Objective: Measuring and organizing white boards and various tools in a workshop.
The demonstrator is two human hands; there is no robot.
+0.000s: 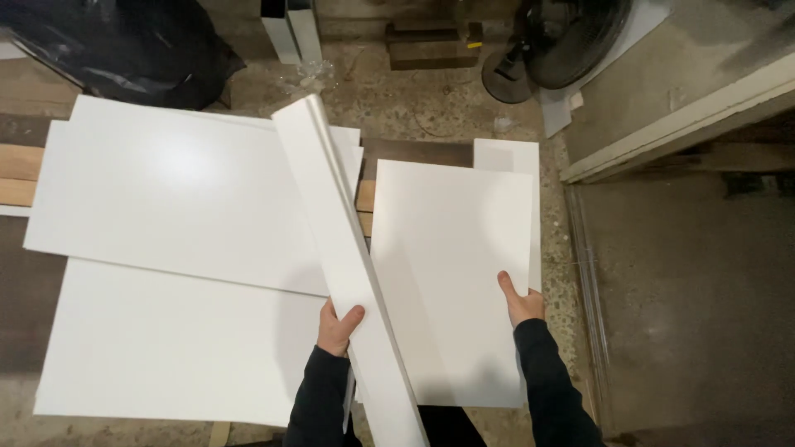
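Observation:
My left hand (pixel 338 327) grips a stack of narrow white panels (pixel 331 223) that stand on edge and slant from the bottom centre up toward the middle top. My right hand (pixel 520 300) holds the right edge of a white rectangular panel (pixel 447 273), thumb on its top face. That panel lies flat between my two hands, over another white panel whose corner (pixel 507 153) shows behind it. Both sleeves are dark.
Two large white boards (pixel 174 194) (pixel 166 348) lie overlapped at left on wooden planks (pixel 18 174). A black plastic bag (pixel 116 45) sits at top left, a fan base (pixel 507 79) at top centre-right. A raised ledge (pixel 679 124) borders the right side.

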